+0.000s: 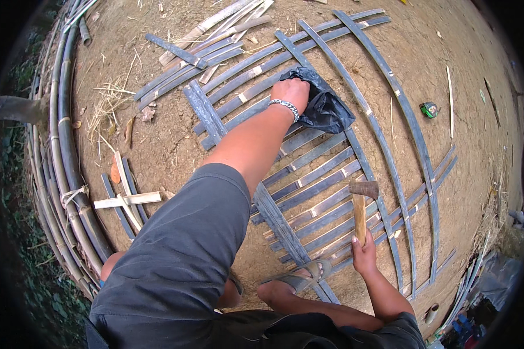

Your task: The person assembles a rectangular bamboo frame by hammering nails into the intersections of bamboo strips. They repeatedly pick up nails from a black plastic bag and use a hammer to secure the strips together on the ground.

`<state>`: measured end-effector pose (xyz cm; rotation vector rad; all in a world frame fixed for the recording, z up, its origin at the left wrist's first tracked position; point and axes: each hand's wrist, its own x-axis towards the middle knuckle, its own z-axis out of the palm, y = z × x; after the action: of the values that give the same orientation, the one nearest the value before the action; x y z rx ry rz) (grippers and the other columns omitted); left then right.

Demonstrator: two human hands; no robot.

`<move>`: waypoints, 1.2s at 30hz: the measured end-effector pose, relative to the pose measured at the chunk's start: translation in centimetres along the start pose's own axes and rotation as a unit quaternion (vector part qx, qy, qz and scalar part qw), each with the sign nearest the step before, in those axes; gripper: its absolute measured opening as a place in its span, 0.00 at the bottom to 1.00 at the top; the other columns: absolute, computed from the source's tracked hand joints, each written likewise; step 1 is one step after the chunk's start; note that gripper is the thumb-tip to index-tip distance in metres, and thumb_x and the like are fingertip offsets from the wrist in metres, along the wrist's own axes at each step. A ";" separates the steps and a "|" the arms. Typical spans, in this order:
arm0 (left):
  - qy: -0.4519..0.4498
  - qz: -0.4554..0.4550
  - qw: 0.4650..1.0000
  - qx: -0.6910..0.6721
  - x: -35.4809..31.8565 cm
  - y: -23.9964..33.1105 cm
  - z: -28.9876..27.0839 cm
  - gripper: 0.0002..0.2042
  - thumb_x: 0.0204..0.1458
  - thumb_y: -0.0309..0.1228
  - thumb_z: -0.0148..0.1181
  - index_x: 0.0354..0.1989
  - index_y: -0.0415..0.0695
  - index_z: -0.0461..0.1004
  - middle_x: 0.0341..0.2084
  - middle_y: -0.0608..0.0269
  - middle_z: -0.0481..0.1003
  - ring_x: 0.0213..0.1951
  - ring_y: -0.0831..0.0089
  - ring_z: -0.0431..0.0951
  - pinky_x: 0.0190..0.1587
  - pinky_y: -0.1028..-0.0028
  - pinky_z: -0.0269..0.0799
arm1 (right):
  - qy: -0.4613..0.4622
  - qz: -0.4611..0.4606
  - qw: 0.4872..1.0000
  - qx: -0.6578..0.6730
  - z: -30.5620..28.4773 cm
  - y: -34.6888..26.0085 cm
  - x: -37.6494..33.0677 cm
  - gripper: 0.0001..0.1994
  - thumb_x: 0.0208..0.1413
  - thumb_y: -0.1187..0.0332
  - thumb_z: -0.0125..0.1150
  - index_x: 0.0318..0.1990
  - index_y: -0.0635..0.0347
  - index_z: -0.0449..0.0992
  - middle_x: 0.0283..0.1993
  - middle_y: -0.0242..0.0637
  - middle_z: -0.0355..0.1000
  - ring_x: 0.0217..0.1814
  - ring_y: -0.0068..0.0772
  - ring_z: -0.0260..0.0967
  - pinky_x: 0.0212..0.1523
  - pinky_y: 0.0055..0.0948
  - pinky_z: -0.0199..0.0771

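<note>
Down at the near edge of the dirt ground (174, 145) the person squats in dark shorts, one foot in a grey sandal (300, 278) planted on the near end of a bamboo lattice (326, 186).

Just past that, the right hand (364, 253) is wrapped tight round the wooden handle of a small hatchet (361, 203), head up, hanging right over the lattice slats. A bit further out, the left hand (291, 93), with a metal bracelet on the wrist, is reached forward and closed on a black plastic bag (323, 107) that lies on the middle of the lattice.

Progress-wise it looks like a decent chunk is laid out: lots of short grey slats side by side, crossed by a few long curved strips (402, 116) running near to far. They look just laid together though, and whether anything's tied or pinned can't be made out, and the far end fans out loose.

Spare material is around too: pale split offcuts (125, 199) at the left, a pile of loose slats (198, 52) at the far left, and a stack of whole bamboo poles (61, 145) along the left edge. Off on the far right of the ground sits a small green tape measure (429, 109). So it seems there's more to go.
</note>
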<state>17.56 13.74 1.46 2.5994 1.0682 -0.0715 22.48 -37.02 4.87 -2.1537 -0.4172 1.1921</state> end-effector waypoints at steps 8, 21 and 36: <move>-0.024 0.017 0.999 -0.035 -0.7 -1.6 -0.3 0.12 0.56 0.28 0.59 0.47 0.45 0.82 0.44 0.46 0.82 0.49 0.48 0.82 0.53 0.54 0.78 | -0.018 0.004 1.000 0.013 0.3 1.0 -0.8 0.23 0.68 0.67 0.59 0.67 0.65 0.67 0.54 0.44 0.76 0.57 0.32 0.72 0.60 0.33 0.71; 0.185 -0.119 0.903 -0.368 2.7 -7.6 -1.4 0.11 0.56 0.32 0.61 0.44 0.41 0.83 0.40 0.47 0.84 0.44 0.51 0.84 0.51 0.61 0.78 | 0.033 -0.197 0.970 -0.139 0.7 -12.9 4.2 0.24 0.68 0.62 0.59 0.68 0.60 0.67 0.48 0.57 0.78 0.52 0.53 0.80 0.55 0.41 0.76; 0.192 0.286 0.936 -0.076 -1.7 -1.4 -3.0 0.07 0.53 0.26 0.60 0.39 0.45 0.78 0.35 0.49 0.80 0.39 0.49 0.81 0.43 0.55 0.79 | -0.048 -0.039 0.979 -0.193 5.3 -17.0 10.8 0.33 0.71 0.49 0.53 0.79 0.41 0.53 0.53 0.54 0.78 0.53 0.48 0.77 0.59 0.49 0.77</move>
<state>15.11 14.45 4.16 2.7260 0.3522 0.6507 24.31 -16.39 7.20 -2.3817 -0.8267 1.2550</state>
